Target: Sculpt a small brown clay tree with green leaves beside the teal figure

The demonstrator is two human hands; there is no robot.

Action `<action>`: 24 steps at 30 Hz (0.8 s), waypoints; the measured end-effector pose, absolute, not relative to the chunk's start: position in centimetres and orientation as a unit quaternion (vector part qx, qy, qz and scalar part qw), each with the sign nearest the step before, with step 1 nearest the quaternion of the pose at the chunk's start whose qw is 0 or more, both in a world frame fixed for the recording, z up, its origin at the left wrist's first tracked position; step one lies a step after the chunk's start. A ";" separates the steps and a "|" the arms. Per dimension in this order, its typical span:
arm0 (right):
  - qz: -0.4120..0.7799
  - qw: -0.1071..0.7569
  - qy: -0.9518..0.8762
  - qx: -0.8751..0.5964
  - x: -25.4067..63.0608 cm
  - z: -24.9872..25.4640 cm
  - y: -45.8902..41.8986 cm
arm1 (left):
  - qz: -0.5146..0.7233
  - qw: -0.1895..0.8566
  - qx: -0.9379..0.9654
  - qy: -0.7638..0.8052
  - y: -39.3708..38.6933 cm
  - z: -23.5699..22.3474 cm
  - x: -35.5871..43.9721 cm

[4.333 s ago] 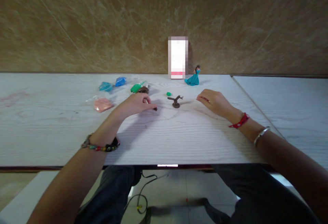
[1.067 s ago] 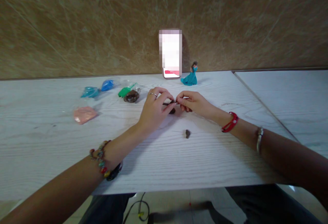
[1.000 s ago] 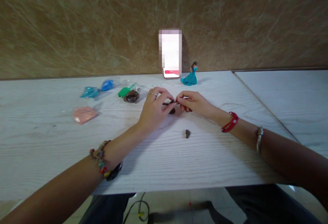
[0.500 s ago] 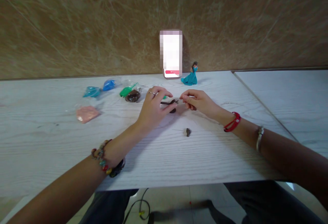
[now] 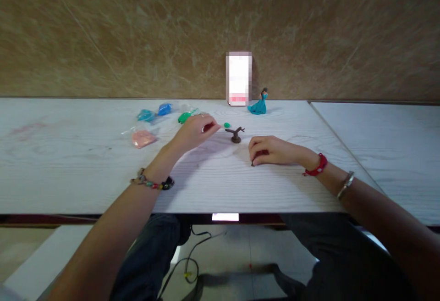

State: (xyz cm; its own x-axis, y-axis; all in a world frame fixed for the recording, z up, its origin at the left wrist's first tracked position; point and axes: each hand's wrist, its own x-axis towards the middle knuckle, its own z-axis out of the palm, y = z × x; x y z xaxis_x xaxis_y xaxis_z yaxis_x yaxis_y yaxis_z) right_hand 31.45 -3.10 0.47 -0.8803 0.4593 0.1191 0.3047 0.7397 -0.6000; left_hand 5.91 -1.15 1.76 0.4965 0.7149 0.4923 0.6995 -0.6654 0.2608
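A small brown clay piece (image 5: 235, 135) stands upright on a round base, its stem spreading into thin branches that fork at the right. Just left of it is my left hand (image 5: 196, 131), thumb and fingertips brought together in a loop with nothing visible between them. My right hand (image 5: 271, 149) is lower and to the right, its thumb and index finger closed on a small lump of brown clay (image 5: 253, 164) at the table top, mostly hidden by the fingers. A small green clay ball (image 5: 227, 125) lies behind the branched piece.
Bags of pink clay (image 5: 143, 139), teal clay (image 5: 146, 115), blue clay (image 5: 165, 109) and green clay (image 5: 184, 117) lie at left; my left hand hides the brown bag. A blurred phone (image 5: 238, 78) leans on the wall, beside a blue-gowned figurine (image 5: 258, 104).
My hands have parted: the left has drawn back left from the branched piece. My right hand has moved down toward me and taken hold of the loose brown lump. The camera view has shifted.
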 end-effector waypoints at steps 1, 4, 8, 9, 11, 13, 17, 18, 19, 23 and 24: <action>0.297 0.132 -0.921 -0.213 31.4 0.4 -3.1 | 0.287 0.009 0.871 0.398 -1.5 1.9 5.9; 0.314 0.142 -0.903 -0.257 31.4 0.2 -3.1 | 0.265 0.031 0.895 0.358 -2.9 2.1 6.4; 0.329 0.176 -0.874 -0.312 31.0 0.2 -3.4 | 0.179 0.112 0.927 0.311 -4.6 1.8 8.0; 0.324 0.192 -0.868 -0.323 30.8 0.2 -3.6 | 0.162 0.130 0.926 0.314 -4.8 1.7 8.4; 0.306 0.226 -0.861 -0.336 30.3 0.3 -3.9 | 0.140 0.171 0.915 0.337 -5.2 1.4 9.2; 0.279 0.259 -0.863 -0.333 29.9 0.4 -4.3 | 0.130 0.227 0.896 0.358 -5.3 1.1 9.6; 0.222 0.297 -0.881 -0.294 29.3 0.5 -5.0 | 0.127 0.317 0.870 0.355 -5.0 0.6 9.7; 0.210 0.302 -0.886 -0.284 29.3 0.5 -5.1 | 0.132 0.331 0.865 0.353 -4.9 0.5 9.7; 0.197 0.306 -0.890 -0.274 29.2 0.5 -5.2 | 0.139 0.344 0.859 0.352 -4.8 0.4 9.7; 0.145 0.336 -0.899 -0.241 29.0 0.3 -5.2 | 0.194 0.392 0.822 0.366 -4.6 0.3 10.0; 0.131 0.341 -0.900 -0.238 28.9 0.2 -5.2 | 0.204 0.397 0.813 0.374 -4.6 0.3 10.1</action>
